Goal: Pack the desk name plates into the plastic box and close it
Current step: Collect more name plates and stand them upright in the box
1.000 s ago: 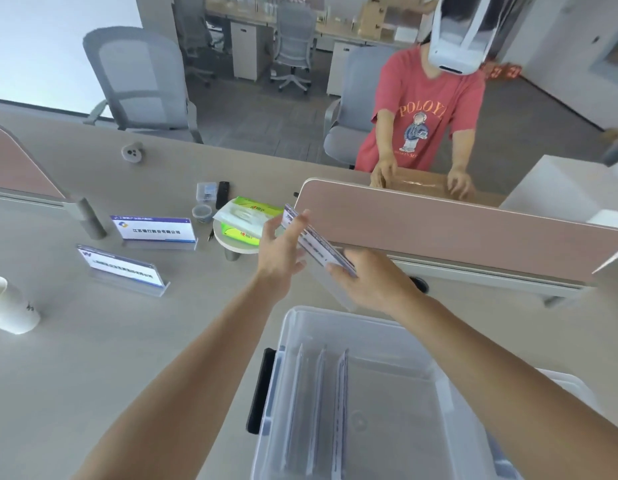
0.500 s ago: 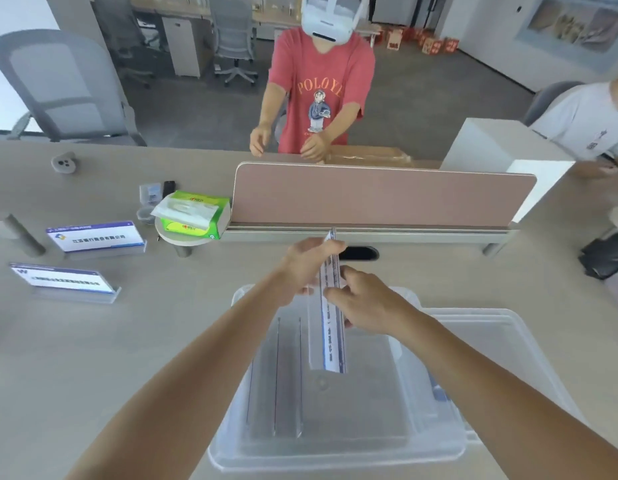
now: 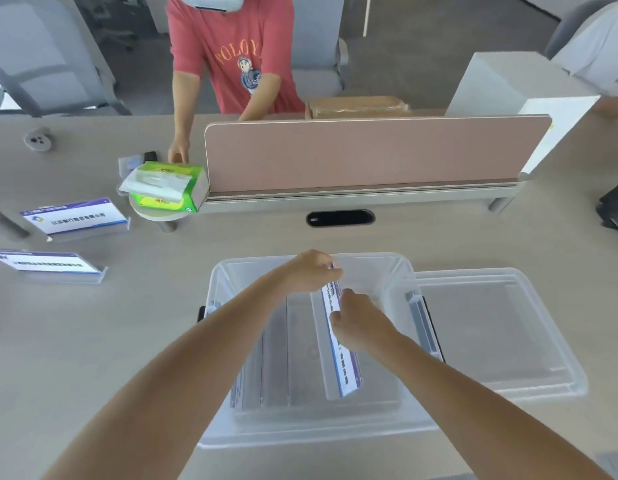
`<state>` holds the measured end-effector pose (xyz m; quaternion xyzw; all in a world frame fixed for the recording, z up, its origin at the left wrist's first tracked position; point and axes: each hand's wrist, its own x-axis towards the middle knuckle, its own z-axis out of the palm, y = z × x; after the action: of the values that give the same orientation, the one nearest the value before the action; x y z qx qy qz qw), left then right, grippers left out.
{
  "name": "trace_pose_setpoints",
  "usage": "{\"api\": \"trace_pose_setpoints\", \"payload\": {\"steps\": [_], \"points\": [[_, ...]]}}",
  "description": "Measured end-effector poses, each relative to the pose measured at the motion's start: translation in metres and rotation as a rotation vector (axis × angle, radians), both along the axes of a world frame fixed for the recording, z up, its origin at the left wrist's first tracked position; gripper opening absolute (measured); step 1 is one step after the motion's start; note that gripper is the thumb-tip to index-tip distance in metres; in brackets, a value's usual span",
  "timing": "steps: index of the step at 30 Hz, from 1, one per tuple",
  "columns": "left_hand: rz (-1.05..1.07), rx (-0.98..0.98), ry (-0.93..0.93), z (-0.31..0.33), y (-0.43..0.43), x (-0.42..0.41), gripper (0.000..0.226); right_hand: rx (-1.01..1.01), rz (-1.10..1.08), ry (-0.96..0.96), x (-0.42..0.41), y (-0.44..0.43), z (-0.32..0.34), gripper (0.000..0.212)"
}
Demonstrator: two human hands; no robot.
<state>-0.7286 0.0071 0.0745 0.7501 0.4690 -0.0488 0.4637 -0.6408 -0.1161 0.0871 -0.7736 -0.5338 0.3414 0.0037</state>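
A clear plastic box stands open on the desk in front of me. Both hands hold one desk name plate on edge inside it: my left hand grips its far end, my right hand its middle. A few name plates stand on edge in the box's left part. The box's clear lid lies flat to the right of the box. Two more name plates rest on the desk at the left, one at the back and one nearer.
A pink divider screen runs across the desk behind the box. A green tissue box sits on a small round stand at its left end. A person in a red shirt stands across the desk, one hand by the tissue box. A white box stands at the back right.
Both hands have brought the name plate from above the divider down into the box, turning it lengthwise. My view has tilted down and shifted, so the box and lid now show fully.
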Motion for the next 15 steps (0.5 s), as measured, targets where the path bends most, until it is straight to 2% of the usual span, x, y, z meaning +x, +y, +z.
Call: {"api": "trace_pose_setpoints", "payload": {"steps": [5,7,9,12,15], "points": [[-0.152,-0.017,0.147,-0.034,0.016,0.0,0.023,-0.053,-0.08,0.024,-0.016,0.002,-0.03,0.006],[-0.199,-0.022,0.175,-0.045,0.021,-0.002,0.022,-0.056,-0.118,0.023,-0.023,0.002,-0.042,0.023],[-0.228,-0.03,0.185,-0.055,0.025,-0.003,0.014,-0.078,-0.138,0.012,-0.028,0.003,-0.055,0.03],[-0.285,-0.061,0.172,-0.061,0.028,-0.004,0.017,-0.081,-0.195,0.02,-0.032,0.006,-0.068,0.018],[-0.322,-0.065,0.231,-0.064,0.032,-0.006,0.028,-0.073,-0.209,0.018,-0.037,0.01,-0.076,0.019]]}}
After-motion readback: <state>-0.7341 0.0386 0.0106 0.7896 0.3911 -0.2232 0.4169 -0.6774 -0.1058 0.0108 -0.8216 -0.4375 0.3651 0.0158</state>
